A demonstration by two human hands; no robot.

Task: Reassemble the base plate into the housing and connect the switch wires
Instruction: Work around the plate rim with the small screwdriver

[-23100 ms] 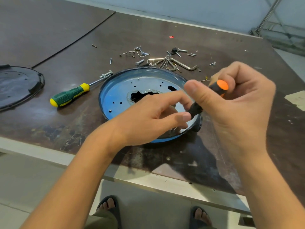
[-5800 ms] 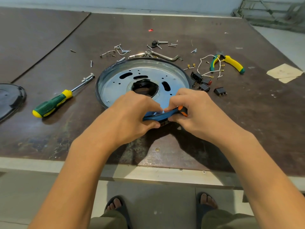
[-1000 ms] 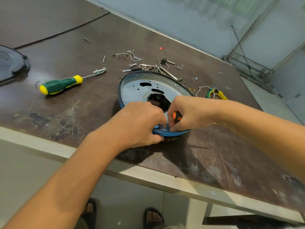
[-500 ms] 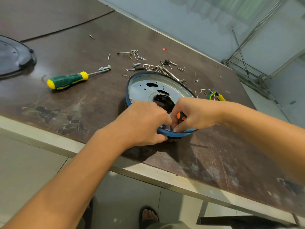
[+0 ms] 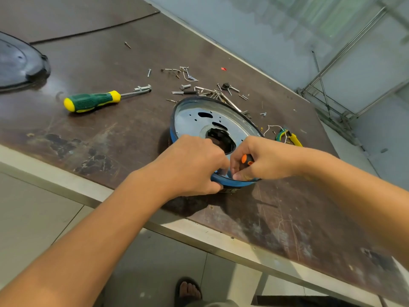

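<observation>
The silver base plate [image 5: 192, 124] lies inside the blue housing [image 5: 172, 129] on the table [image 5: 124, 138], close to its near edge. The left grip [image 5: 190, 167] clasps the housing's near rim; the right grip [image 5: 265, 160], beside it, grasps an orange-tipped screwdriver [image 5: 244, 159] there. A green screwdriver [image 5: 93, 101] lies well to the left.

Both forearms are extended forward, with the hands set close together. The left hand [image 5: 190, 167] is curled over the rim of the housing [image 5: 239, 184] — thumb beneath. The right hand [image 5: 263, 160] is closed around a screwdriver [image 5: 244, 158], fingers curled downward.
</observation>
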